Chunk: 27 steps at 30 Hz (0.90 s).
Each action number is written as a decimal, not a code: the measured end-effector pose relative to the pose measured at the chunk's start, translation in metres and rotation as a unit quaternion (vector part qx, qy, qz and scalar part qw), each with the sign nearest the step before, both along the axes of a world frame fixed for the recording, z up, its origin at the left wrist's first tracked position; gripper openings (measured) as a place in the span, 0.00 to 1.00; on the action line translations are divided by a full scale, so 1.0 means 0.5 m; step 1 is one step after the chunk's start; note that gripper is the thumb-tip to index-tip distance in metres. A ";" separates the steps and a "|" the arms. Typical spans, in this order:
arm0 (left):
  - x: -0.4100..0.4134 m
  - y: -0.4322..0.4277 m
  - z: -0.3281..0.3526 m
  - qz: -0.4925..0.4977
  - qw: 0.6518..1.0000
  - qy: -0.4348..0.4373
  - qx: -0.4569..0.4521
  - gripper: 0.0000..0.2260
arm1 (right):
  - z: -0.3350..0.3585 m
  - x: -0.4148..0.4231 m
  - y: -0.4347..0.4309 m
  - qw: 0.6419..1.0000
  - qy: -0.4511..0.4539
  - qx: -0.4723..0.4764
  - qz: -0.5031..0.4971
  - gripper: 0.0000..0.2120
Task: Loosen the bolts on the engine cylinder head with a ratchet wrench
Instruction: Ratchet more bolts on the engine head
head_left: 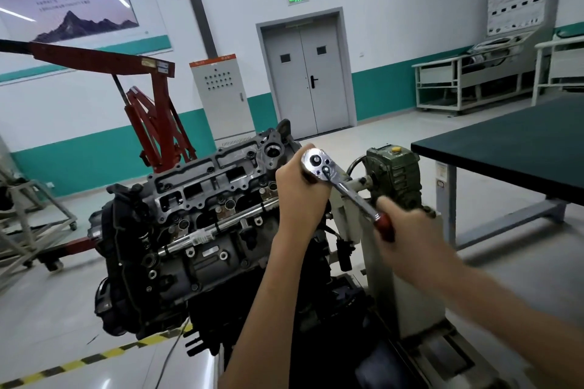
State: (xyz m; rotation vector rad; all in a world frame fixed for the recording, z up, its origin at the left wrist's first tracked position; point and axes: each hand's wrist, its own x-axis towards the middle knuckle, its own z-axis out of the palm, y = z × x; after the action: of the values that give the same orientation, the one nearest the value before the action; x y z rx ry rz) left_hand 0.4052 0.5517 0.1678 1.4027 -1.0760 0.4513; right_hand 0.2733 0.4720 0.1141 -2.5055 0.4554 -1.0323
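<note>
We count one engine at eight o'clock, one ratchet wrench, one left hand, one right hand, one red hoist at ten, one table at three, one double door at twelve, one grey cabinet at eleven.

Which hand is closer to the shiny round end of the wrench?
Left. The left hand holds the ratchet wrench right at its shiny head, touching it. The right hand grips the red handle at the far end.

White-and-teal walls, grey double door, dark-topped workbench, pale floor.
</note>
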 end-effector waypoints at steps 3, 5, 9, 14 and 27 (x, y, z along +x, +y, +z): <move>-0.004 -0.011 0.000 0.003 1.000 0.017 -0.023 0.16 | -0.041 0.034 0.112 0.983 -0.121 0.130 0.045 0.14; 0.003 -0.008 0.003 -0.002 1.000 0.011 -0.003 0.12 | -0.048 0.047 0.143 0.972 -0.147 0.172 0.060 0.16; 0.010 0.001 0.017 0.013 0.998 0.009 0.059 0.20 | -0.037 0.017 0.060 0.993 -0.046 0.089 0.057 0.06; 0.016 0.006 0.026 -0.007 0.995 -0.002 0.104 0.12 | 0.063 -0.009 -0.100 0.989 0.050 -0.140 0.018 0.09; 0.004 -0.009 -0.014 -0.004 0.999 0.001 -0.032 0.12 | -0.045 0.034 0.144 0.971 -0.102 0.199 0.089 0.12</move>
State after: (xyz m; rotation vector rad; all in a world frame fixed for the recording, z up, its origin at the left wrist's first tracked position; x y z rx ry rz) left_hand 0.4071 0.5472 0.1610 1.3430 -1.0567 0.4753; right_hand 0.2901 0.5441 0.0917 -2.0216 0.3306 -1.0020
